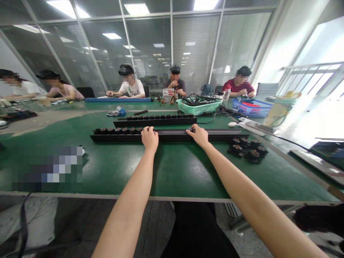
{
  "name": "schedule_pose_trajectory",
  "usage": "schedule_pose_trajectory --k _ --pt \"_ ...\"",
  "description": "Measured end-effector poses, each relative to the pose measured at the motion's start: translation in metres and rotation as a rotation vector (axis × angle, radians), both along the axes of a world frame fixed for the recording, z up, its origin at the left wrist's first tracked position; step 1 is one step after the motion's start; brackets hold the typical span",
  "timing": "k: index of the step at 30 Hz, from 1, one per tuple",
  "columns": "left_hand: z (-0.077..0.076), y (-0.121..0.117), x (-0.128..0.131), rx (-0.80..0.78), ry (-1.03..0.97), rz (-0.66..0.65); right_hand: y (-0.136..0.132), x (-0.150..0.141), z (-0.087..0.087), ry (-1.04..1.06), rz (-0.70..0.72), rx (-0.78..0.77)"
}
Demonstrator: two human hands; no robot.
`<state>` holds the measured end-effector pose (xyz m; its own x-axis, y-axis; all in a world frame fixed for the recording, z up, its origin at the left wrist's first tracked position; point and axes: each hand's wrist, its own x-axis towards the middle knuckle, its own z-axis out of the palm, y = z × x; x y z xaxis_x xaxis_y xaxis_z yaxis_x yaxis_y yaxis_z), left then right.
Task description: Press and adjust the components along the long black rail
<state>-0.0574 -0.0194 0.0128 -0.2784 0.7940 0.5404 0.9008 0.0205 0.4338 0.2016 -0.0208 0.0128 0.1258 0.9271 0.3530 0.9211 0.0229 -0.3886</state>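
Two long black rails lie side by side on the green bench. The nearer rail point(166, 136) carries a row of small dark fittings point(116, 130) at its left end, and the farther rail point(155, 122) carries a similar row along its top. My left hand point(149, 139) grips the nearer rail from above, just right of the fittings. My right hand point(199, 135) holds the same rail further right, its fingertips on a small black part point(191, 129). Several black fittings point(247, 149) lie loose to the right of the rail's end.
The green workbench point(53, 168) has a pale front edge. Across it stand a green basket of cables point(199, 106) and a blue basket point(251, 108). A white power strip point(252, 126) lies at right. Several co-workers sit along the far side, and a pixelated patch covers the bench at left.
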Motion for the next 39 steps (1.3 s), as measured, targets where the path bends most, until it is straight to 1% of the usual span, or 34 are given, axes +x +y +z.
schedule_pose_trajectory --k 17,27,34,39 --pt "0.002 -0.0014 0.0007 -0.007 -0.015 -0.007 -0.0038 -0.0063 0.0022 -0.119 -0.03 -0.042" --pt "0.0 0.001 -0.0005 0.007 -0.024 -0.013 -0.0066 -0.0049 0.0043 -0.159 -0.04 -0.049" --pt "0.0004 -0.0002 -0.0007 0.005 -0.022 -0.016 -0.0082 -0.0058 0.0027 -0.252 -0.029 -0.008" --pt "0.0014 -0.0014 -0.0001 0.001 -0.025 -0.009 -0.0071 -0.0061 -0.0009 -0.21 -0.043 -0.007"
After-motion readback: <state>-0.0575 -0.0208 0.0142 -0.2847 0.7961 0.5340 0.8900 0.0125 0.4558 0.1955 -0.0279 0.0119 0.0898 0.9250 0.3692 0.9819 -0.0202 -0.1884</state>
